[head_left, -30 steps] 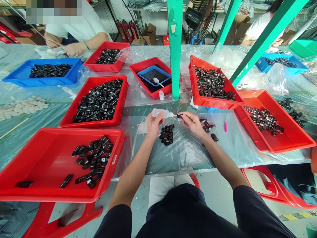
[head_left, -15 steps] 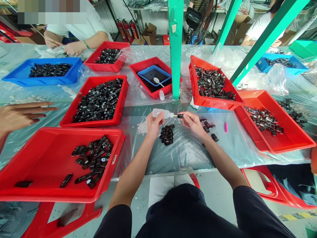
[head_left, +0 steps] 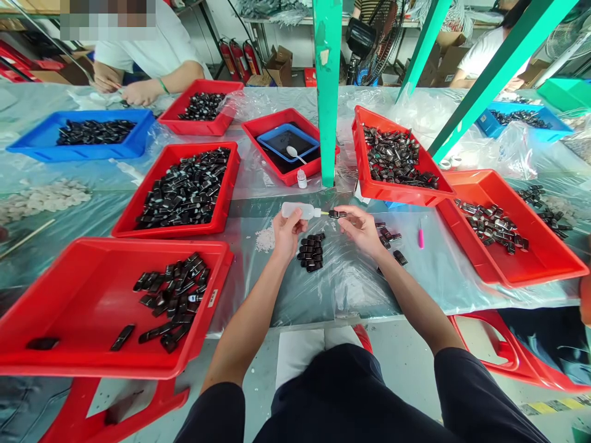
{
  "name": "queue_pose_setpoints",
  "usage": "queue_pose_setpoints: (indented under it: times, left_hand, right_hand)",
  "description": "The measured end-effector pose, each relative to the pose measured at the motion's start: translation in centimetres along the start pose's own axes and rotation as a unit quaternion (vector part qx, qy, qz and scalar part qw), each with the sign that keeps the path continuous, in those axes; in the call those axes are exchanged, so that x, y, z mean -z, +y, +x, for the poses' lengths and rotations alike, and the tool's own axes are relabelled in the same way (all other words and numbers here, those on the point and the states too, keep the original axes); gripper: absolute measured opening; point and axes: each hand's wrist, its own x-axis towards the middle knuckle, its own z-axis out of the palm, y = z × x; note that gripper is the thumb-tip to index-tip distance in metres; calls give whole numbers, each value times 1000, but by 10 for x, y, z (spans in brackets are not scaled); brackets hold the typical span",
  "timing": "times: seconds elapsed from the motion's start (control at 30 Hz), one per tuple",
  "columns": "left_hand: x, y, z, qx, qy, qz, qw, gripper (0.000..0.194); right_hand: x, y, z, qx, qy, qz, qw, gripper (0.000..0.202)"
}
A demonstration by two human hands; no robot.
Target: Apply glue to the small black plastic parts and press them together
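My left hand (head_left: 287, 232) is closed round a translucent squeeze bottle (head_left: 295, 211), which lies sideways with its thin yellowish tip pointing right. The tip meets a small black part (head_left: 336, 214) pinched between the fingers of my right hand (head_left: 360, 229). Below the bottle, a block of black parts (head_left: 311, 252) lies in close rows on the plastic-covered table. Small white pieces (head_left: 265, 239) are heaped left of my left hand. Several loose black parts (head_left: 386, 234) rest beside and partly behind my right hand.
Red trays (head_left: 106, 246) of black parts stand at left and right (head_left: 549, 246). A green post (head_left: 327, 92) rises behind my hands, near a small white bottle (head_left: 301, 179). A pink-handled tool (head_left: 421, 238) lies to the right. Another person's hands (head_left: 141, 92) are at the far left.
The other person's hand at the left edge has mostly left the view, uncovering white pieces and a thin stick. My hands hold the same things, with the bottle and black part shifted very slightly.
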Motion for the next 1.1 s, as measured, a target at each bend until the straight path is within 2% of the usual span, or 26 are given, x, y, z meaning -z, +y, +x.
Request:
queue_pose_setpoints:
  times: [0.4, 1.1]
  left_hand:
    - [-1, 2, -1, -2, 1, 10, 1000, 43]
    - [-2, 3, -1, -7, 4, 12, 1000, 43]
  right_hand:
    - [2, 1, 0, 17, 1, -24, 1000, 41]
    - [1, -2, 0, 13, 10, -6, 1000, 37]
